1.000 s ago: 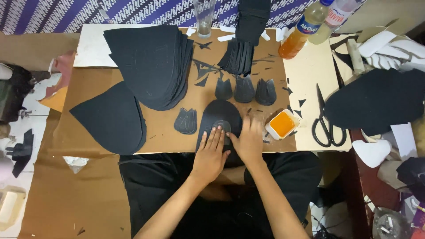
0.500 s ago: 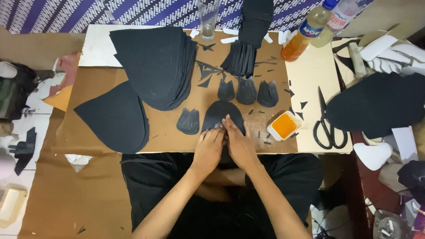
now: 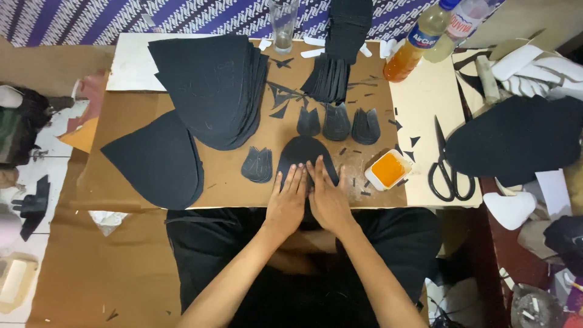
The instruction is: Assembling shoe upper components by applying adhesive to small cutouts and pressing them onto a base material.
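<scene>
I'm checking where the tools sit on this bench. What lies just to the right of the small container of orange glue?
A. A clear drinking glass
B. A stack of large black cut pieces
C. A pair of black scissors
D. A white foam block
C: the black scissors lie on the pale board right beside the orange glue container, handles toward the person.

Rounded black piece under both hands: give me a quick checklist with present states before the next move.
1. Both hands flat on the rounded black piece: left hand, right hand: ok.
2. Piece lies fully on the brown board: cannot tell, its near edge is hidden by the hands.
3. Tub of orange glue upright, apart from the right hand: ok.
4. Scissors clear of both hands: ok.
5. Small notched black piece apart from the left hand: ok.
</scene>
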